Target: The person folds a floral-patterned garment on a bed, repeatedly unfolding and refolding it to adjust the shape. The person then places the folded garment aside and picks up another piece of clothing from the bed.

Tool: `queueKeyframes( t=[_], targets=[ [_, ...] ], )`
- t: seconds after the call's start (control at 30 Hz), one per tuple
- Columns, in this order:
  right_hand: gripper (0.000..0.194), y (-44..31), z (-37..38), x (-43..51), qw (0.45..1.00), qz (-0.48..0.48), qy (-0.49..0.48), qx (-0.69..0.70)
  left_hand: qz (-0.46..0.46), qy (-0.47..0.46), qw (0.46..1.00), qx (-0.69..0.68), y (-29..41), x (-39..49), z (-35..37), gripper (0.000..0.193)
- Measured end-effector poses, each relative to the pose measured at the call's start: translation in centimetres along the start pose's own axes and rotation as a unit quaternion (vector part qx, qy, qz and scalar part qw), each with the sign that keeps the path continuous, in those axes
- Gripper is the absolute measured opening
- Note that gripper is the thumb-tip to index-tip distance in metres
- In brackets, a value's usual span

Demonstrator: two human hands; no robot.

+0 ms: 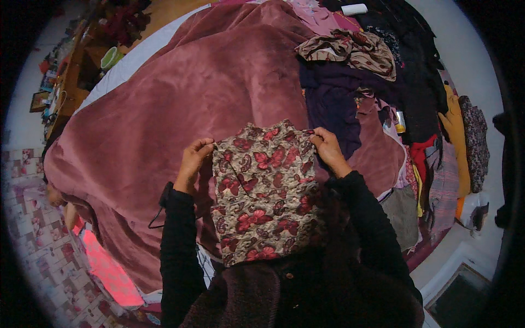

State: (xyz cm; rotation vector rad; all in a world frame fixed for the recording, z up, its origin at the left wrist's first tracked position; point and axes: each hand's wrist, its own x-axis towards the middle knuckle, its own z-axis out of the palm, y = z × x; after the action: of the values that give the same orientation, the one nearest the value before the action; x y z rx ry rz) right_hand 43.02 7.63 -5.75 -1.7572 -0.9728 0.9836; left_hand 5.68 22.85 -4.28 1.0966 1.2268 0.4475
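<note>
A garment of cream cloth printed with red butterflies [266,197] is stretched between my two hands, its gathered collar at the top. My left hand [195,160] pinches its upper left corner, and my right hand [329,149] grips the upper right corner. The lower edge reaches my dark clothing. Beyond it spreads a dusty-pink plush blanket [197,94]. To the right of the garment lies a crumpled dark purple cloth [334,106], with a leaf-patterned beige cloth [369,51] above it.
Black clothes [422,82], a mustard garment [457,143] and a grey ribbed cloth [400,217] are heaped at the right. A can [400,122] lies among them. A neon-pink cloth [108,266] hangs at the lower left, near a person's hand [55,197]. Wooden furniture [76,88] stands upper left.
</note>
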Motion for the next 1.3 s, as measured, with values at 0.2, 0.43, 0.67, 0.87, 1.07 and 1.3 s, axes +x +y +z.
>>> queueKeyframes(
  t=[0.2, 0.43, 0.67, 0.87, 1.07, 1.3],
  targets=[
    [0.012, 0.2, 0.0, 0.2, 0.999, 0.039, -0.015, -0.011, 0.006, -0.045, 0.998, -0.036, 0.6, -1.0, -0.5, 0.036],
    [0.014, 0.1, 0.2, 0.3, 0.996, 0.056, -0.049, 0.051, -0.011, -0.053, 0.996, -0.069, 0.8, -0.8, 1.1, 0.039],
    [0.033, -2.6, 0.1, 0.5, 0.987, 0.114, -0.097, 0.056, -0.049, -0.075, 0.995, 0.035, 1.9, 0.7, 1.8, 0.030],
    [0.031, -3.5, 0.5, 0.4, 0.971, 0.146, -0.128, 0.139, -0.069, -0.108, 0.988, 0.091, 3.3, 0.7, 2.7, 0.019],
    [0.024, -5.0, 0.0, 0.3, 0.983, 0.102, -0.080, 0.130, 0.064, -0.015, 0.998, 0.010, 4.9, -1.0, 1.5, 0.015],
    [0.020, -7.2, -0.9, 1.3, 0.992, 0.087, -0.064, 0.065, 0.126, 0.016, 0.991, 0.045, 6.8, -1.4, 1.4, 0.014]
  ],
)
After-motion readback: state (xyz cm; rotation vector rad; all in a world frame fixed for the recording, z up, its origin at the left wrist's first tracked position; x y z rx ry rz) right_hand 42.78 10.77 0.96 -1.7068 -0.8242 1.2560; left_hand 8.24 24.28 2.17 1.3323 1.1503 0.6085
